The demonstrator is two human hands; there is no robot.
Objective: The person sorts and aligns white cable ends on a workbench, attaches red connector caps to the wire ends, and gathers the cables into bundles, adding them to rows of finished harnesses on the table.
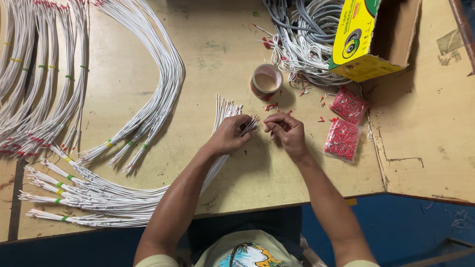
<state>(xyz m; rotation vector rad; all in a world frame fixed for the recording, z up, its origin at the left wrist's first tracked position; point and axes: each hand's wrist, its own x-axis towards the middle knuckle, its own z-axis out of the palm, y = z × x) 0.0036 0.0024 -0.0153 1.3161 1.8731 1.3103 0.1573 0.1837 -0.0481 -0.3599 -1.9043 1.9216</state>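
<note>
Forearms are seen nearest, reaching over the near tabletop edge (277,206). The left hand (228,134) is clenched around a bundle of white wires (223,111), ends fanned toward the right hand (287,132), whose fingertips are pinched on something too small to tell. A tape roll (266,80) sits just beyond the hands. Two bags of red ferrules (342,138) lie right of the right hand, near the tabletop seam. Banded wire bunches (89,190) crowd the left; bare tabletop is left just beyond the left hand.
</note>
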